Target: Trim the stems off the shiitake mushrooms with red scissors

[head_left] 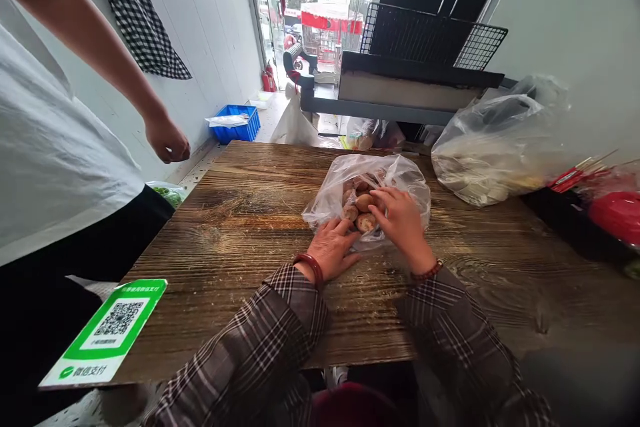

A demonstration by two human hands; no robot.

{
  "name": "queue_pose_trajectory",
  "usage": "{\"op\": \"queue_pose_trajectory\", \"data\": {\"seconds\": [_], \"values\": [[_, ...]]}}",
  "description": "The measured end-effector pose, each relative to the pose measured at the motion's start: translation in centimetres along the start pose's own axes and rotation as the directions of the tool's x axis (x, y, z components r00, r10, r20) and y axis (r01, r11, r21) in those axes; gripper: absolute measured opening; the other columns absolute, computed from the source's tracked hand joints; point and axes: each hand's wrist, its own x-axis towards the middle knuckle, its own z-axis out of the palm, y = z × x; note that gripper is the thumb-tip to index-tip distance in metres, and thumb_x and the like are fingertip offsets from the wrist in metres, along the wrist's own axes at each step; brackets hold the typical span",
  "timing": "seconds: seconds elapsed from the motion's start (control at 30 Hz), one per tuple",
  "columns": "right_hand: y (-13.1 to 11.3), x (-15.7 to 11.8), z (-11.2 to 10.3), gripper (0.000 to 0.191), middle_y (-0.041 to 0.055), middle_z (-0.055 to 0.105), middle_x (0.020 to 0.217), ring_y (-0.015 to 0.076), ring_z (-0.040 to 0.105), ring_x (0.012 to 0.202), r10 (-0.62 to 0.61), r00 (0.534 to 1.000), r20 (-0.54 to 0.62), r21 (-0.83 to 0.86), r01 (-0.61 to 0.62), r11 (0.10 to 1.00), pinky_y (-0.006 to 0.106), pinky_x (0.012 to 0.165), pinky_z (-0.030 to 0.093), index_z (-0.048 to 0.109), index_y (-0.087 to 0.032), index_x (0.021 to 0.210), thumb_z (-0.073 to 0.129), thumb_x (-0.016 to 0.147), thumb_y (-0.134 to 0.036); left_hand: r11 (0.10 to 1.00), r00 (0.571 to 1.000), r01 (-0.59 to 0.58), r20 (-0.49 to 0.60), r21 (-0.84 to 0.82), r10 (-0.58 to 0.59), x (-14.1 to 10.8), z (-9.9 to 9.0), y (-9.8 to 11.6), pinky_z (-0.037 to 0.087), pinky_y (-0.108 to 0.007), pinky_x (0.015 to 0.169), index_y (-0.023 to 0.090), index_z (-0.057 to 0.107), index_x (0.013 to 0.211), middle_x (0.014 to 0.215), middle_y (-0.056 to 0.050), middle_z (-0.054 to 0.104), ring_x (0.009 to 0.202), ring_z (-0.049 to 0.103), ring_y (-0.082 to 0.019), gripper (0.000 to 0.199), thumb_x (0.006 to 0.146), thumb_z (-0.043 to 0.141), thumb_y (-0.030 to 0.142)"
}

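Observation:
A clear plastic bag (330,190) lies spread open on the wooden table. Inside it are several brown mushrooms (365,202), some showing pale undersides. My left hand (331,250) rests at the bag's near left edge, its fingers stretched toward the mushrooms and the thumb pointing right. From the right, my right hand (401,219) reaches over the bag's opening with fingers apart, the fingertips at the mushrooms. Neither hand shows anything gripped. The lower mushrooms are partly hidden by plastic and fingers.
Another person (55,127) stands at the left beside the table (240,213). A green QR-code card (113,327) lies at the near left corner. A full plastic bag (485,153) and a dark tray with red-wrapped sticks (570,177) are at right. A blue crate (255,123) sits on the floor.

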Motion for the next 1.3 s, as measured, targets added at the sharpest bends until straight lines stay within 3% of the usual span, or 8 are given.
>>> {"op": "queue_pose_trajectory", "data": {"seconds": [0.3,0.43,0.57,0.67,0.77,0.87,1.03,1.3], "values": [[0.0,0.8,2.0,0.051,0.0168,0.071,0.138,0.0387,0.063,0.123,0.057,0.984,0.166,-0.057,-0.048,0.997,0.055,0.103,0.045,0.065,-0.018,0.141,0.065,0.096,-0.043,0.974,0.965,0.212,-0.171,0.075,-0.197,0.0,-1.0,-0.5,0.043,-0.054,0.100,0.018,0.076,0.115,0.123,-0.015,0.070,0.115,0.057,-0.036,0.039,0.098,0.061,0.049],[0.0,-0.1,2.5,0.050,0.0174,0.073,0.131,0.0374,0.064,0.120,0.118,0.992,0.045,0.051,-0.120,0.991,0.056,0.103,0.045,0.067,-0.017,0.137,0.063,0.095,-0.044,0.971,0.957,0.235,-0.187,0.053,-0.221,0.1,-1.0,-1.1,0.045,-0.054,0.094,0.018,0.080,0.094,0.110,-0.016,0.073,0.109,0.059,-0.036,0.039,0.103,0.051,0.042],[-0.4,-1.0,2.0,0.053,0.0165,0.072,0.133,0.0361,0.061,0.124,0.177,0.976,-0.128,0.238,-0.143,0.961,0.057,0.109,0.044,0.066,-0.018,0.137,0.065,0.092,-0.047,0.972,0.955,0.234,-0.181,-0.023,-0.235,0.1,-0.9,-1.5,0.047,-0.053,0.094,0.018,0.080,0.096,0.109,-0.015,0.073,0.109,0.060,-0.035,0.034,0.102,0.052,0.036],[-1.0,-1.4,1.3,0.055,0.0144,0.070,0.138,0.0329,0.063,0.125,0.219,0.973,-0.075,0.470,-0.159,0.868,0.053,0.108,0.049,0.063,-0.021,0.140,0.065,0.092,-0.049,0.959,0.933,0.228,-0.244,-0.168,-0.264,0.2,-1.0,-1.6,0.048,-0.051,0.100,0.017,0.077,0.113,0.114,-0.014,0.073,0.112,0.061,-0.033,0.030,0.100,0.056,0.034],[-1.8,-1.7,1.0,0.054,0.0119,0.066,0.144,0.0289,0.065,0.127,0.239,0.969,0.063,0.710,-0.212,0.671,0.048,0.107,0.054,0.060,-0.024,0.143,0.061,0.095,-0.047,0.911,0.901,0.156,-0.323,-0.382,-0.290,0.3,-1.1,-1.7,0.049,-0.048,0.104,0.017,0.071,0.128,0.118,-0.013,0.072,0.114,0.063,-0.031,0.037,0.096,0.063,0.033],[-2.4,-1.9,1.0,0.049,0.0108,0.066,0.144,0.0278,0.065,0.128,0.209,0.967,0.144,0.815,-0.236,0.529,0.046,0.105,0.056,0.061,-0.024,0.141,0.058,0.096,-0.044,0.794,0.905,0.043,-0.314,-0.607,-0.288,0.3,-1.3,-1.7,0.053,-0.042,0.099,0.015,0.066,0.136,0.117,-0.013,0.072,0.108,0.066,-0.027,0.049,0.093,0.069,0.039],[-3.2,-2.0,1.3,0.052,0.0095,0.069,0.140,0.0248,0.070,0.121,0.117,0.972,0.203,0.841,-0.234,0.487,0.043,0.104,0.058,0.058,-0.026,0.143,0.061,0.094,-0.040,0.537,0.925,0.005,-0.200,-0.844,-0.322,0.4,-1.5,-1.3,0.055,-0.036,0.091,0.018,0.069,0.134,0.112,-0.010,0.074,0.099,0.067,-0.022,0.056,0.088,0.074,0.051],[-4.3,-2.1,1.0,0.048,0.0096,0.066,0.145,0.0242,0.067,0.124,-0.030,0.998,0.055,0.657,-0.013,0.754,0.038,0.092,0.060,0.062,-0.027,0.142,0.065,0.095,-0.034,-0.040,0.909,0.025,0.039,-0.999,-0.415,0.4,-1.8,-0.9,0.059,-0.031,0.081,0.019,0.074,0.125,0.125,-0.011,0.074,0.107,0.071,-0.024,0.056,0.083,0.079,0.056]]}}
